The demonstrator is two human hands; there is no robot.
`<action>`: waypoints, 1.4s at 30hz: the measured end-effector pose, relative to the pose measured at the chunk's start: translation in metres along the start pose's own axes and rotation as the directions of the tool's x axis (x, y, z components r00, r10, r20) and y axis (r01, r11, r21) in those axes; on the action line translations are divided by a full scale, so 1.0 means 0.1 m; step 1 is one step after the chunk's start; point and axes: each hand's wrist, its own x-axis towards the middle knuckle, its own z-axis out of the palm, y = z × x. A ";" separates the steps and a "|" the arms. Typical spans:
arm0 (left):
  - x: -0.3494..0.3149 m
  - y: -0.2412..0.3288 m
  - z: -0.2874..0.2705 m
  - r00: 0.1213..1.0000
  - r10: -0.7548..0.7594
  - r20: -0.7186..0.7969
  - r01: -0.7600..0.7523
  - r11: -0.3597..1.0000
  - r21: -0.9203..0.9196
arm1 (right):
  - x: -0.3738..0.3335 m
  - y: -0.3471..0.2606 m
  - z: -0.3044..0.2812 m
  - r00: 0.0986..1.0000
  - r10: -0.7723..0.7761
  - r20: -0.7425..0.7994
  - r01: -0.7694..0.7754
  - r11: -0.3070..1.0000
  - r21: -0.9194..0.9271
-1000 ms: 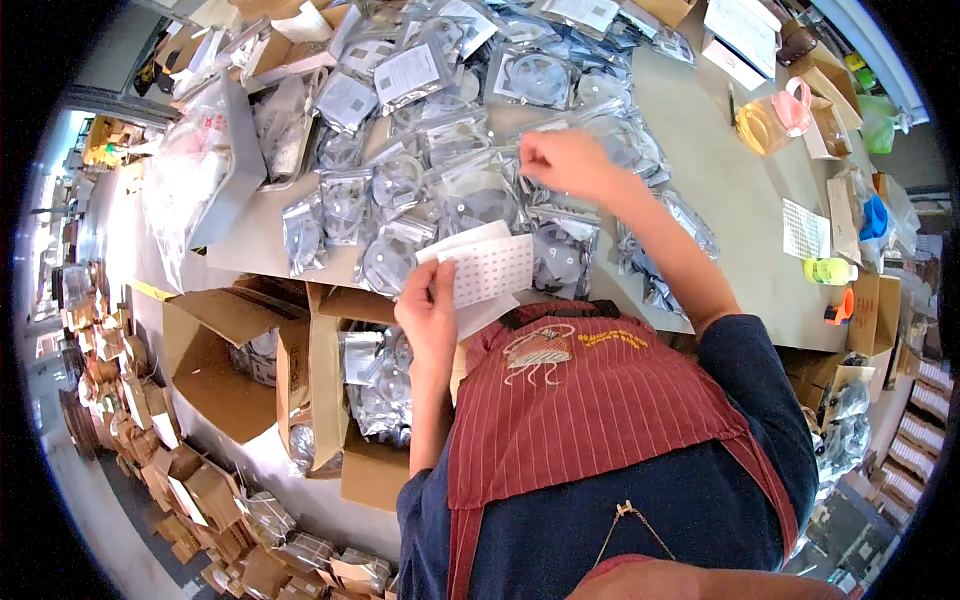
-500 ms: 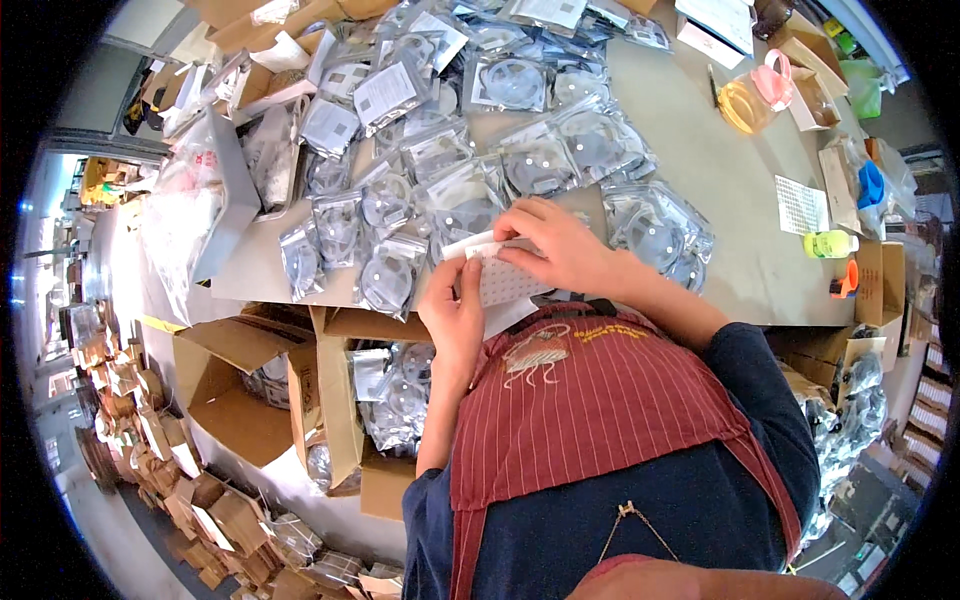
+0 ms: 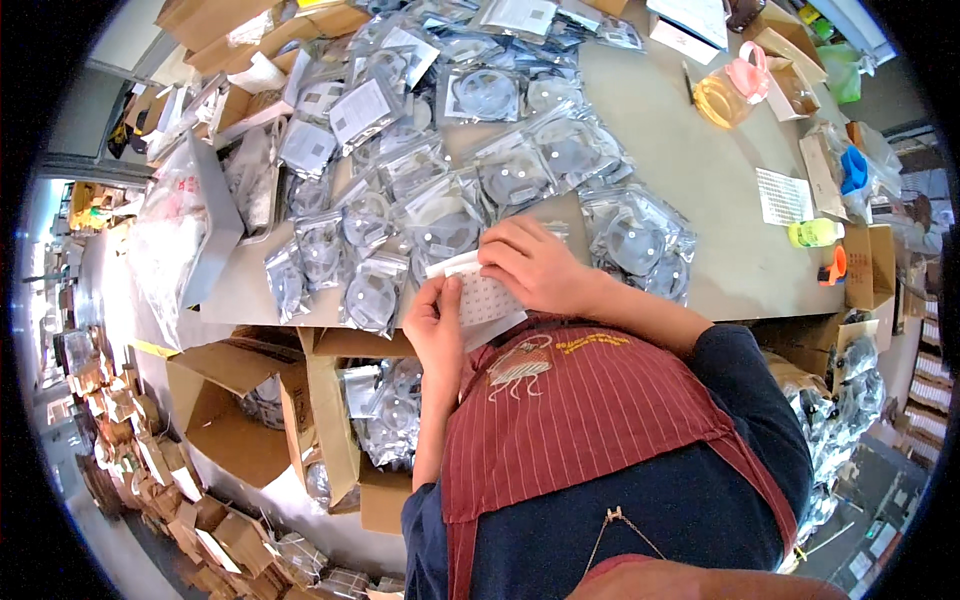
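Between my hands, close to the table's front edge, is a white sheet of small round stickers (image 3: 483,300). My left hand (image 3: 436,322) pinches its left edge between thumb and fingers. At the sheet's upper part my right hand (image 3: 533,262) has its fingers curled and pressed together against the paper; whether a single sticker is between the fingertips cannot be made out. Just beyond lie clear bags with coiled grey cables (image 3: 442,232), several with a small white dot on them. More bagged coils (image 3: 636,243) sit to the right of my right hand.
A pile of bags (image 3: 484,95) covers the table's far middle. At left stands a grey bin (image 3: 212,220) with plastic. On the right are a jug (image 3: 724,98), another sticker sheet (image 3: 784,196), a yellow-green bottle (image 3: 815,233) and an orange tape dispenser (image 3: 834,266). Cardboard boxes (image 3: 240,420) stand below the edge.
The view has shifted slightly, so the table's contents appear further left. Both hands still hold the sticker sheet, which now shows more of its face.
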 end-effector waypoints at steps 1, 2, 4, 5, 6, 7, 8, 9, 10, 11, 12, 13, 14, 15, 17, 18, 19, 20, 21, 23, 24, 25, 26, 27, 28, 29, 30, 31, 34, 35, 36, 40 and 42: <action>0.00 0.00 0.00 1.000 -0.012 0.014 0.012 1.000 0.006 | -0.01 0.01 0.01 1.000 0.002 0.001 -0.002 1.000 0.006; 0.00 0.01 -0.01 0.999 -0.024 0.027 0.024 1.000 0.012 | -0.02 0.02 0.00 0.999 0.010 0.037 -0.011 0.999 0.031; 0.02 0.01 -0.01 0.999 -0.014 0.040 0.013 1.000 0.026 | -0.04 0.05 0.02 0.999 0.002 0.049 -0.004 0.999 0.042; 0.03 0.01 0.00 0.999 -0.016 0.036 0.015 1.000 0.019 | -0.04 0.07 0.02 0.998 -0.002 0.056 -0.001 0.999 0.050; 0.03 0.01 0.01 0.999 -0.019 0.031 0.018 1.000 0.012 | -0.04 0.09 0.00 0.998 0.017 0.057 -0.023 0.994 0.104; 0.04 0.01 0.01 1.000 -0.023 0.021 0.023 1.000 0.007 | -0.02 0.14 -0.04 0.997 0.034 0.063 -0.044 0.986 0.162; 0.04 0.00 0.00 1.000 -0.023 0.017 0.023 1.000 0.017 | 0.00 0.22 -0.07 0.996 0.049 0.068 -0.063 0.973 0.220; 0.05 0.01 -0.01 1.000 -0.023 0.013 0.022 0.999 0.027 | 0.03 0.35 -0.11 0.994 0.095 0.050 -0.102 0.978 0.182; 0.05 0.02 -0.02 1.000 -0.024 0.005 0.024 0.999 0.039 | 0.06 0.52 -0.17 0.990 0.138 0.030 -0.141 0.979 0.149; 0.05 0.00 -0.03 0.999 -0.038 0.001 0.038 0.999 0.015 | 0.08 0.70 -0.26 0.983 0.182 -0.002 -0.181 0.983 0.032; 0.05 0.00 -0.04 0.999 -0.051 -0.003 0.051 0.999 -0.007 | 0.10 0.90 -0.38 0.975 0.220 -0.040 -0.223 0.971 -0.082; 0.05 0.00 -0.04 0.998 -0.060 -0.001 0.060 0.998 -0.030 | 0.03 1.26 -0.47 0.973 0.226 -0.049 -0.231 0.962 -0.144; 0.07 0.00 -0.04 0.999 -0.036 0.016 0.036 0.999 -0.010 | -0.04 1.51 -0.54 0.971 0.233 -0.060 -0.241 0.948 -0.209; 0.08 -0.04 -0.05 1.000 -0.015 0.021 0.015 1.000 0.009 | -0.04 1.51 -0.60 0.964 0.263 -0.024 -0.263 0.947 -0.185; 0.09 -0.06 -0.06 1.000 -0.001 0.017 0.001 1.000 0.027 | 0.04 1.37 -0.70 0.947 0.317 0.059 -0.307 0.942 -0.133; 0.08 -0.06 -0.04 1.000 -0.007 0.013 0.007 1.000 0.026 | 0.08 1.24 -0.68 0.955 0.276 0.109 -0.271 0.961 -0.061; 0.09 -0.06 -0.02 1.000 -0.011 0.017 0.011 1.000 0.024 | 0.12 1.02 -0.66 0.965 0.211 0.156 -0.208 0.977 -0.040; 0.09 0.01 0.01 0.998 -0.032 0.045 0.032 0.999 0.006 | 0.17 0.77 -0.64 0.969 0.147 0.198 -0.147 0.989 -0.017; 0.09 0.02 0.02 0.998 -0.034 0.047 0.033 0.999 0.024 | 0.21 0.60 -0.58 0.968 0.076 0.239 -0.082 0.996 0.016; 0.09 0.04 0.05 0.998 -0.034 0.062 0.030 0.998 0.056 | 0.23 0.44 -0.49 0.966 0.059 0.250 -0.097 0.985 0.141; 0.08 0.05 0.04 0.996 -0.046 0.072 0.042 0.998 0.057 | 0.23 0.41 -0.46 0.966 0.050 0.255 -0.104 0.974 0.203; 0.07 0.07 0.03 0.997 -0.044 0.057 0.041 0.997 0.065 | 0.23 0.47 -0.46 0.967 0.094 0.235 -0.135 0.977 0.166; 0.06 0.08 0.02 0.998 -0.040 0.044 0.037 0.997 0.074 | 0.20 0.63 -0.46 0.968 0.137 0.211 -0.166 0.978 0.128; 0.04 0.09 0.01 0.999 -0.036 0.031 0.033 0.996 0.083 | 0.17 0.82 -0.45 0.966 0.178 0.186 -0.197 0.976 0.091; 0.04 0.07 0.00 0.999 -0.034 0.027 0.032 0.996 0.079 | 0.11 1.08 -0.47 0.957 0.244 0.158 -0.252 0.967 0.033; 0.04 0.02 -0.03 0.999 -0.031 0.022 0.029 0.997 0.074 | 0.02 1.43 -0.51 0.952 0.270 0.147 -0.259 0.962 -0.090; 0.04 -0.01 -0.05 0.999 -0.028 0.017 0.026 0.997 0.069 | -0.07 1.73 -0.58 0.947 0.295 0.130 -0.264 0.941 -0.211; 0.04 -0.02 -0.05 1.000 -0.022 0.015 0.021 0.998 0.052 | -0.13 1.89 -0.62 0.919 0.376 0.122 -0.325 0.894 -0.310; 0.04 -0.01 -0.07 0.999 -0.039 0.019 0.037 0.998 0.056 | -0.20 2.18 -0.69 0.825 0.560 0.075 -0.435 0.713 -0.549; 0.05 -0.02 -0.05 0.999 -0.031 0.024 0.030 0.999 0.040 | -0.21 2.23 -0.68 0.845 0.529 0.080 -0.383 0.703 -0.600; 0.07 -0.05 -0.03 0.999 -0.023 0.029 0.022 0.999 0.024 | -0.22 2.28 -0.67 0.863 0.497 0.087 -0.330 0.686 -0.648; 0.06 0.01 0.00 1.000 0.017 0.016 -0.017 0.998 0.057 | -0.26 2.45 -0.56 0.865 0.501 0.023 -0.342 0.622 -0.704; 0.04 -0.03 -0.03 1.000 -0.008 -0.018 0.009 0.999 0.051 | -0.09 2.27 -0.69 0.741 0.664 -0.101 -0.555 0.521 -0.649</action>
